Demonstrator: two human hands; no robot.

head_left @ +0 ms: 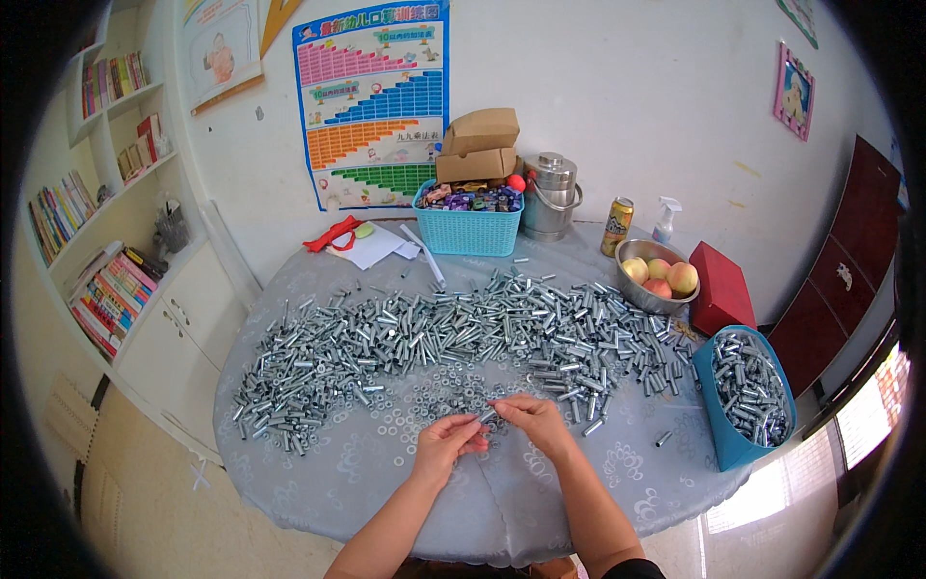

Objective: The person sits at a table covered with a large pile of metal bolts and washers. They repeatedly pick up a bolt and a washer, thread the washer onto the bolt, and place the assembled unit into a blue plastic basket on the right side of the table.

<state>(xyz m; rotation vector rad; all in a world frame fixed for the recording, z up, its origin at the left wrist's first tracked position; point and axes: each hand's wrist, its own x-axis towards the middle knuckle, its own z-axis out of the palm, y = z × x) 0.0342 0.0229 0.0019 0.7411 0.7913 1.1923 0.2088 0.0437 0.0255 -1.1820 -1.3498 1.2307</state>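
Between my two hands is a small silvery metal sleeve (486, 415), held at a slant over the near middle of the table. My left hand (446, 448) pinches its lower left end between thumb and fingers. At the upper right end, my right hand (532, 419) has its fingertips closed; whether they also hold a smaller part is too small to tell. Just beyond my hands lies a loose spread of small metal rings (449, 391), like washers or nuts. Behind them a wide heap of similar metal sleeves (415, 328) curves across the table.
A grey cloth covers the round table (386, 492). A blue bin (725, 425) full of metal sleeves stands at the right edge. Farther back are a steel bowl (637, 295) of fruit, a red box (721, 289), a can (617, 228), a spray bottle (665, 222), a metal pail (550, 198) and a turquoise basket (468, 234).
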